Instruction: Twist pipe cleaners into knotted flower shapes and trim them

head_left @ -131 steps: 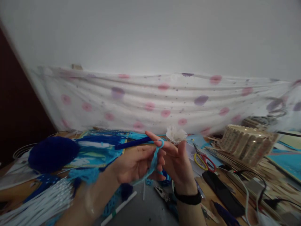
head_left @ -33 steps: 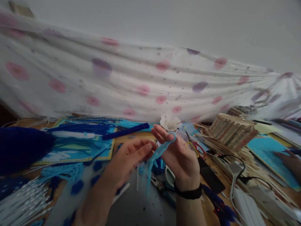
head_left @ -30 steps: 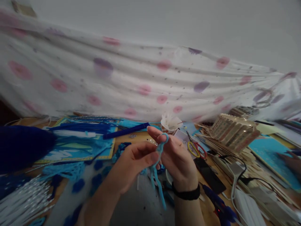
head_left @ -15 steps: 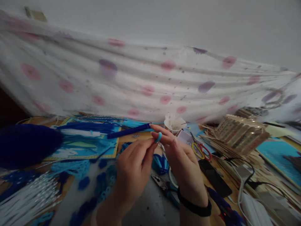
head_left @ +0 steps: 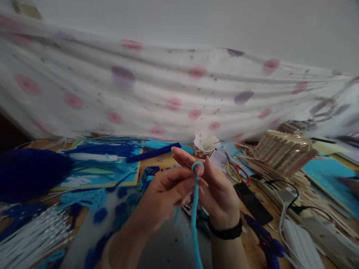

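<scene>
A white cloth (head_left: 157, 86) spotted pink and purple hangs along the wall (head_left: 174, 18) behind a crowded worktop (head_left: 149, 162), where scissors (head_left: 235, 166) with red and yellow handles lie beside a flat black object (head_left: 254, 203). A blue glue gun (head_left: 263, 234) rests at lower right; a patterned cup (head_left: 201, 152) holding white pieces (head_left: 206, 141) stands farther back.

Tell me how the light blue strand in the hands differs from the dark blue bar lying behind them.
The strand is pale; the bar is much darker. The strand loops around a finger of the right hand and hangs down; the bar lies nearly straight. Both are long, narrow and blue.
</scene>
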Demonstrator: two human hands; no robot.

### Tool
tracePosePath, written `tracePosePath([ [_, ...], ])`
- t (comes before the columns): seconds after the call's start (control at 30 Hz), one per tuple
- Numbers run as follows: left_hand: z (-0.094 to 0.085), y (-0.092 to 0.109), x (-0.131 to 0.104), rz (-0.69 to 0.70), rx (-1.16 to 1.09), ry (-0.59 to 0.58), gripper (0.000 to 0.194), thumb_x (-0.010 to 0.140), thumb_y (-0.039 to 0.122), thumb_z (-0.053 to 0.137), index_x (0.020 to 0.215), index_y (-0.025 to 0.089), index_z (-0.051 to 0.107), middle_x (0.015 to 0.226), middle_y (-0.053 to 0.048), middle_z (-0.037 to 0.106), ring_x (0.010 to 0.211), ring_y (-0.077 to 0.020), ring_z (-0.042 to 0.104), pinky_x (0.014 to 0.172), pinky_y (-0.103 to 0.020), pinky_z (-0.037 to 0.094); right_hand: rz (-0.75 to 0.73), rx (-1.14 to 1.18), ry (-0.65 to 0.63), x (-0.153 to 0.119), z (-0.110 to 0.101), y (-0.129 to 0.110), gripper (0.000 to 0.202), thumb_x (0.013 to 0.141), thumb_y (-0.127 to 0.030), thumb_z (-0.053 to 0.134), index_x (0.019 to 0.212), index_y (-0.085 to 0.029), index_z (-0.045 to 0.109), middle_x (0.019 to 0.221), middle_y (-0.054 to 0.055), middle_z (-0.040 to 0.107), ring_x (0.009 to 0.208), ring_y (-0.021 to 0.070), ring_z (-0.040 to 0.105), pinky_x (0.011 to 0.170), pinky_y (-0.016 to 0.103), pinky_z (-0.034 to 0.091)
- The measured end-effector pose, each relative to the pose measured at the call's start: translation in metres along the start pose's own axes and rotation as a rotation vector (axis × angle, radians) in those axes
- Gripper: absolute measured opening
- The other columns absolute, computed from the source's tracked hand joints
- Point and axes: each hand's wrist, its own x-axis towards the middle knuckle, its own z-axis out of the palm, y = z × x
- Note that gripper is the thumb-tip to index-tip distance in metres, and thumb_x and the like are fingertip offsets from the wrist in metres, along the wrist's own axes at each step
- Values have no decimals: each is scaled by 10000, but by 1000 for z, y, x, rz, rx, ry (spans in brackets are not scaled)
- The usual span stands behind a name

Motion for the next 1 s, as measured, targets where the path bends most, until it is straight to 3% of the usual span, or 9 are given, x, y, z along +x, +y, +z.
tracePosePath([
  [0.13,-4,4,-1,55,72,91,175,727,373,872,813,232,817,679,15,659,524,-48,416,466,-172,324,-51,21,-20,0,-1,-1,267,972,-398,612,831,-287,809,1355,-12,701,1115,191,677,953,291,543],
  [0.27,-6,6,-1,37,140,166,233,674,374,896,826,218,812,727,-8,693,522,-68,434,427,-199,275,-62,-73,21,2,-2,-3,268,961,-421,625,848,-268,814,1399,14,668,1172,236,644,970,346,519],
  [0.43,-11,9,-2,-10,150,155,283,695,457,873,789,204,787,566,40,564,454,-50,362,418,-195,260,-57,-110,10,1,-2,-1,268,931,-415,680,758,-255,808,1375,31,684,1208,267,630,1025,418,490],
  [0.53,-12,8,-2,64,157,193,245,680,408,890,740,205,765,581,42,554,511,-74,439,466,-201,342,-57,-75,5,1,-2,0,126,874,-381,762,824,-295,840,1317,23,724,1267,276,616,1115,454,429],
  [0.67,-11,8,-5,159,225,91,167,737,308,858,675,196,752,674,11,627,651,-113,540,613,-237,447,-36,-50,-37,-1,-3,-2,27,811,-373,828,823,-356,844,1240,7,764,1265,286,631,1122,503,426],
  [0.8,-11,8,-6,146,263,46,214,748,327,852,637,188,733,627,11,587,609,-113,502,567,-244,406,-12,-32,-67,-1,-6,-1,38,758,-395,861,748,-372,832,1185,-11,781,1201,285,666,1100,519,447],
  [1.0,-9,12,-5,137,274,70,256,741,366,853,610,192,719,672,-9,626,696,-143,562,649,-262,449,-24,-50,95,5,-17,3,164,622,-329,948,651,-315,787,1126,-1,789,1174,272,664,1041,461,500],
])
